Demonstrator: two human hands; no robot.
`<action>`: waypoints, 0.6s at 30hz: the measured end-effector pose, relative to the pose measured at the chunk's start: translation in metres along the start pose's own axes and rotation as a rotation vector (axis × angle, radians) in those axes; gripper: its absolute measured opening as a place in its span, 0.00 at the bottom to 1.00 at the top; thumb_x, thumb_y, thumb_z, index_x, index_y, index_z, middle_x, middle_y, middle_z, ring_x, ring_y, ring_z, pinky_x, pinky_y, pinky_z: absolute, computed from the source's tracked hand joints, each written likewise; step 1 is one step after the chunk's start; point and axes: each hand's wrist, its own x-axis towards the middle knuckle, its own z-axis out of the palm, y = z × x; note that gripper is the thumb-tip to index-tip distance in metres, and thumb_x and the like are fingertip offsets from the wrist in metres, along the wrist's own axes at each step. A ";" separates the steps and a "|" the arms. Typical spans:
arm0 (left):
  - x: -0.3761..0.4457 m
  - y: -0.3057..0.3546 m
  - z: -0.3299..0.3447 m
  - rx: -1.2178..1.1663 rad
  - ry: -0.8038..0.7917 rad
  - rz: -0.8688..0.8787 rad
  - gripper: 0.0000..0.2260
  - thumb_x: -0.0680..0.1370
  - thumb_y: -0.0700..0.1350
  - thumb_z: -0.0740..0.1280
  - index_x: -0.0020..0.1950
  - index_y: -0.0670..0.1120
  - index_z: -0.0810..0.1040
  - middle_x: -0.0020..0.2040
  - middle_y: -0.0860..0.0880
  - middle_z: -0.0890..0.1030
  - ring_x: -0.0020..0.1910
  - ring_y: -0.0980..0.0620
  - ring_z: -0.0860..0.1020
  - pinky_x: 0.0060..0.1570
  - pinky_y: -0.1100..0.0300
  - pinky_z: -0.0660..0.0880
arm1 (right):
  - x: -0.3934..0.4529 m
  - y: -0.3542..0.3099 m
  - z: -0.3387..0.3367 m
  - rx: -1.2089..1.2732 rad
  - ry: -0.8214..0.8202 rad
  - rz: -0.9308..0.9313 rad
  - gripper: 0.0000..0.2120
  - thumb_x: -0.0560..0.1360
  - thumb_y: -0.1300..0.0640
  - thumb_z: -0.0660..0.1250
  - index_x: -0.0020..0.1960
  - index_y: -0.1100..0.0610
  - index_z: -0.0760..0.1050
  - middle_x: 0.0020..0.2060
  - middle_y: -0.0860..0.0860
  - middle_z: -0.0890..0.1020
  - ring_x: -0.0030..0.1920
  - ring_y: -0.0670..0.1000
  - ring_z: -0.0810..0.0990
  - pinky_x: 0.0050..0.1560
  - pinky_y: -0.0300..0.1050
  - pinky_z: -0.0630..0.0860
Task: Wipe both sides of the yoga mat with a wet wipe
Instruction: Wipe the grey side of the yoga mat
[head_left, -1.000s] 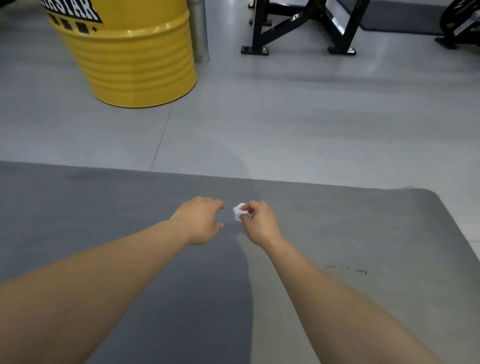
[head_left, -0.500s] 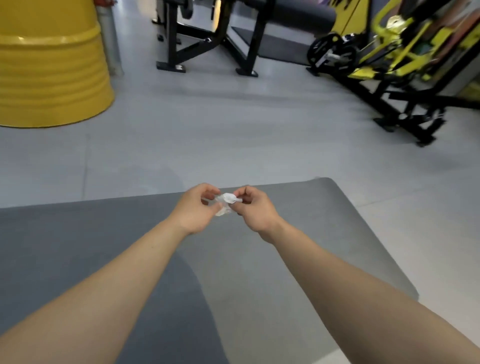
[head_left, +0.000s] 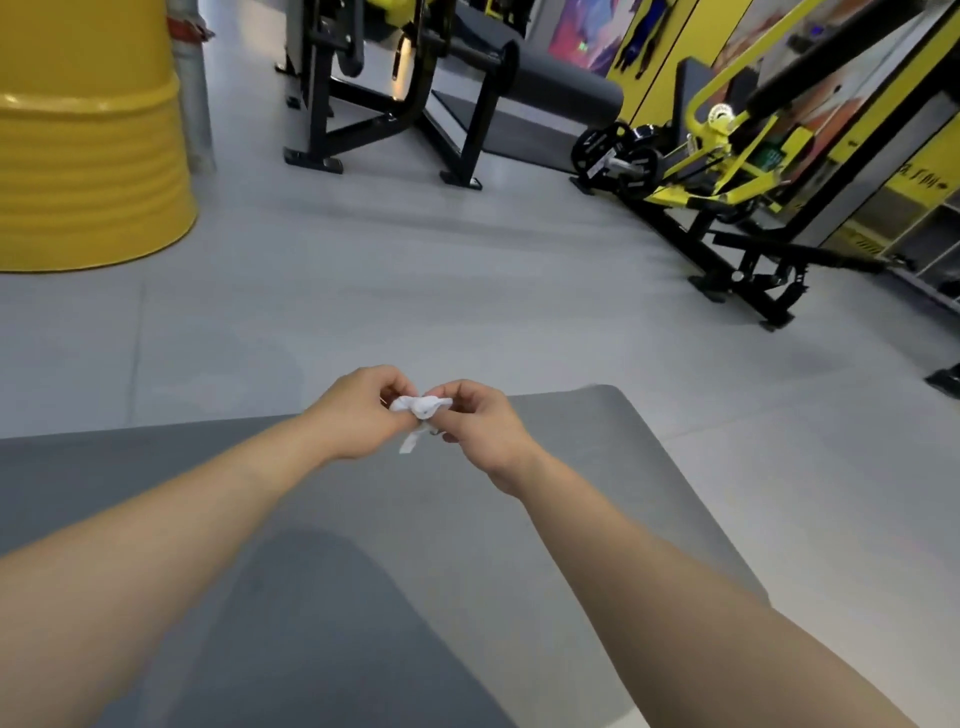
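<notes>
Both hands are pinching a crumpled white wet wipe (head_left: 420, 406) between them, the left hand (head_left: 358, 410) and right hand (head_left: 480, 426) meeting just above the far right corner of the grey yoga mat (head_left: 561, 499), which is lying flat on the floor (head_left: 467, 291).

The yoga mat (head_left: 545, 519) lies on the floor (head_left: 415, 291); the left hand (head_left: 358, 410) and right hand (head_left: 483, 426) meet above it, the wet wipe (head_left: 418, 408) between them; a barrel (head_left: 88, 150) stands far left; gym machines (head_left: 727, 171) stand behind, right.
</notes>
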 end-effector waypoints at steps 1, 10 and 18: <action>-0.002 0.001 0.002 0.007 -0.001 0.001 0.08 0.75 0.52 0.75 0.47 0.51 0.79 0.44 0.52 0.83 0.39 0.53 0.77 0.38 0.59 0.71 | -0.001 0.004 -0.003 0.012 -0.011 -0.018 0.04 0.74 0.60 0.70 0.48 0.57 0.78 0.40 0.53 0.81 0.40 0.49 0.76 0.42 0.41 0.72; -0.019 0.038 0.055 -0.293 0.025 -0.120 0.13 0.78 0.46 0.73 0.59 0.44 0.77 0.50 0.48 0.87 0.53 0.48 0.85 0.63 0.45 0.77 | -0.001 0.025 -0.070 0.078 -0.204 -0.139 0.06 0.78 0.57 0.67 0.51 0.58 0.76 0.41 0.51 0.84 0.39 0.49 0.80 0.47 0.45 0.75; 0.005 0.074 0.112 -0.357 0.079 -0.151 0.10 0.77 0.42 0.74 0.57 0.43 0.78 0.55 0.45 0.85 0.57 0.48 0.83 0.61 0.49 0.79 | 0.009 0.050 -0.141 0.081 -0.216 -0.167 0.05 0.75 0.52 0.70 0.44 0.53 0.77 0.40 0.52 0.81 0.40 0.49 0.77 0.46 0.45 0.73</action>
